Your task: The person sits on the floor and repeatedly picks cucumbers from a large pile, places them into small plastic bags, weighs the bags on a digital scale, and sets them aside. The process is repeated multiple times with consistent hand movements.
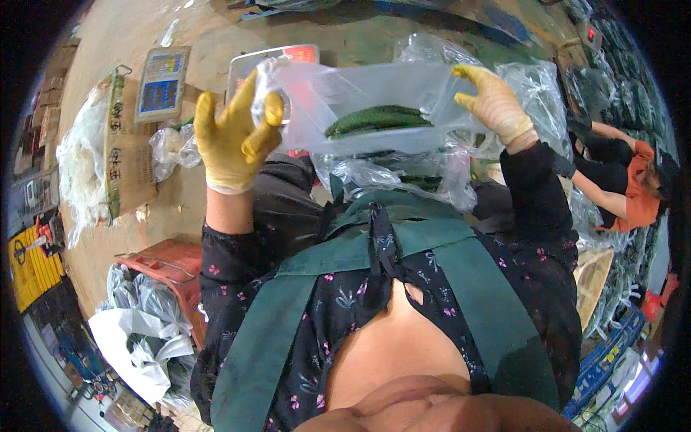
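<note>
A clear plastic bag [372,81] stretches between my hands, with dark green cucumbers [380,120] inside its lower part. My left hand [235,135], in a yellow-coated work glove, has the bunched left end of the bag at its fingers; the outer fingers are spread. My right hand [496,102], in the same kind of glove, is at the bag's right end. Its thumb and forefinger are apart at the film, and whether they pinch it is unclear. Below, between my knees, more cucumbers [421,182] lie among loose plastic film [361,181].
Behind the bag is a scale platform [245,63]; left of it lies a scale display panel [162,83]. A cardboard box [132,146] with writing holds plastic film. A red crate [167,264] stands by my left side. A co-worker [631,183] sits at right, near many bagged goods.
</note>
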### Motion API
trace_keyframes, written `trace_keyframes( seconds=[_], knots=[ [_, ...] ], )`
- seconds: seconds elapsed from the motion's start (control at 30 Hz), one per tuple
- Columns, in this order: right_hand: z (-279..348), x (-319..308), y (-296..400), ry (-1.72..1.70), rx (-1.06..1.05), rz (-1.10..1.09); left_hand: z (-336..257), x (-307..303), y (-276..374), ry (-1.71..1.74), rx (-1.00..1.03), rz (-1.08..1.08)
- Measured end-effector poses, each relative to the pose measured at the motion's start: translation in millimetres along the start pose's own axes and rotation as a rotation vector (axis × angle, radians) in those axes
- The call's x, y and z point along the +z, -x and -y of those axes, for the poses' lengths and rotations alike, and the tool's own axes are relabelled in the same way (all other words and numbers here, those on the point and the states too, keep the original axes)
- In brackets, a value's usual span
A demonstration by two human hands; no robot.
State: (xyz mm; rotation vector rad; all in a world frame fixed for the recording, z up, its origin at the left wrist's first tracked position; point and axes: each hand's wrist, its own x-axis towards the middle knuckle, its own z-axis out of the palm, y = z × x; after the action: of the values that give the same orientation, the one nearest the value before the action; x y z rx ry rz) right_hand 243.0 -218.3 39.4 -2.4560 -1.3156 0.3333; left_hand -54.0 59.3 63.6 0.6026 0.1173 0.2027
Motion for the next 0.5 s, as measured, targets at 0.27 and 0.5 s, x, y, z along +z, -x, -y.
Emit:
trace_keyframes(
  seconds=[0.27, 0.5],
  knots=[
    [80.1, 53.8, -107.0, -0.025, -0.204, -0.097, -59.6, -46.3, 35.3, -0.466, 0.259, -0.299],
    [113.0, 161.4, -165.8, -0.033, -0.082, -0.012, -19.6, -144.1, 37.0, -0.567, 0.310, -0.458]
  ],
)
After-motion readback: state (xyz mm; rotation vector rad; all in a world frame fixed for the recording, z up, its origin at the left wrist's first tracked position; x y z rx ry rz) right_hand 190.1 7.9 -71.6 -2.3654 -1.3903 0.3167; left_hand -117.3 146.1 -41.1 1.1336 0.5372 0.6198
